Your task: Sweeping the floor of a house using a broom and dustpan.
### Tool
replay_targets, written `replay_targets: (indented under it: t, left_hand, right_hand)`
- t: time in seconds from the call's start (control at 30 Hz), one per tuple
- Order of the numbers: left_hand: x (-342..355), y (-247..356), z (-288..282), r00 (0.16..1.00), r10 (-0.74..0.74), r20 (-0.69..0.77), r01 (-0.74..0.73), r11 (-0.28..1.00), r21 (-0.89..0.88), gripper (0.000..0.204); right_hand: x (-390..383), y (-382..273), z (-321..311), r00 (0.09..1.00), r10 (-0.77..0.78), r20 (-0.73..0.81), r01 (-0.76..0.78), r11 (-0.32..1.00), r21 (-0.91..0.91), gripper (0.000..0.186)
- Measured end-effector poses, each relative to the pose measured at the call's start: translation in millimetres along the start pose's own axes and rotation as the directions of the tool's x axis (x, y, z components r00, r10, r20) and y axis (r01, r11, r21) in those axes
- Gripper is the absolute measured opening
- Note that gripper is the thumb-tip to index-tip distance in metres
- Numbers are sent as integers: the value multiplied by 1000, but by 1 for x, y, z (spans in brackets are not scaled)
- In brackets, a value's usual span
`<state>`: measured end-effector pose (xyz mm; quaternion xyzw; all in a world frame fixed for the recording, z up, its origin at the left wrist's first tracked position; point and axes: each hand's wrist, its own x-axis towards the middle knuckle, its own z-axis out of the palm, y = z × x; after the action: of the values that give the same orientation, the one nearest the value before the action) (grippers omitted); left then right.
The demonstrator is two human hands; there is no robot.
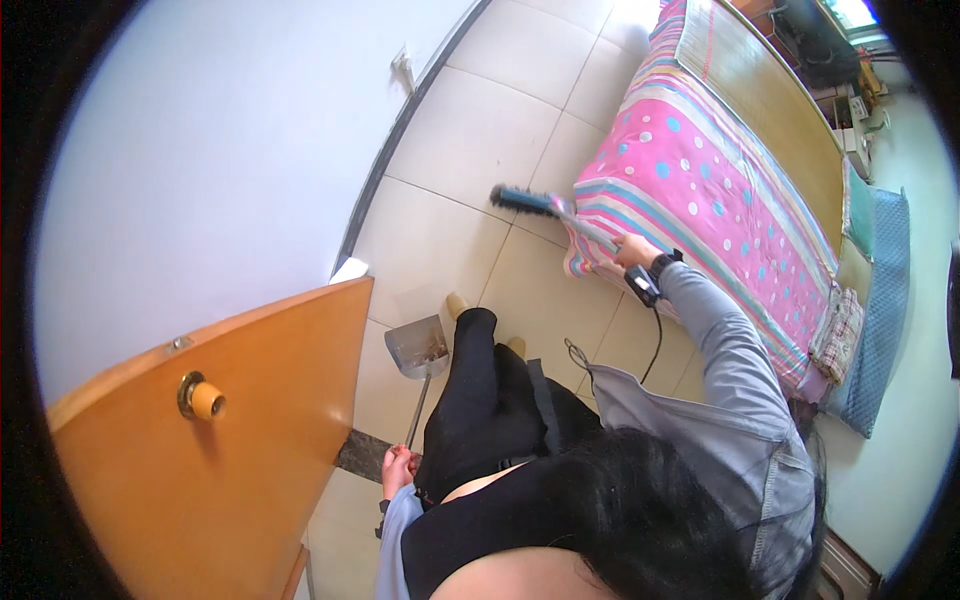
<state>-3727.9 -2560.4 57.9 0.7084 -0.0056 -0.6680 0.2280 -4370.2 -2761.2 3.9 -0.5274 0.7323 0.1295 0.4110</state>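
My right hand is closed round the light handle of a broom, reaching out in front beside the bed. Its blue head with dark bristles points left over the pale floor tiles; I cannot tell whether the bristles touch the floor. Low on the left, my left hand grips the thin handle of a long-handled metal dustpan. The pan is left of my leg, with some brown debris in it. A dark strap and a small black device with a cable are at my right wrist.
An orange wooden door with a round knob stands at the left, beside a white wall. The bed, with a pink dotted and striped cover and a mat, fills the right. Pale tiled floor runs between wall and bed.
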Motion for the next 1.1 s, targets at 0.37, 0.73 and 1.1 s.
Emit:
replay_targets:
  t: [0.37,0.73,1.1]
  left_hand:
    - [29,82,26,999,-41,-5,41,996,76,22]
    - [20,121,121,995,42,-94,-31,993,118,19]
    - [-3,151,274,977,47,-210,-40,999,36,11]
  right_hand:
    - [11,-126,-6,997,-12,74,-41,745,666,52]
    - [163,-186,11,600,-464,652,-713,59,698,26]
    - [260,80,-227,772,-224,594,-619,-58,783,11]
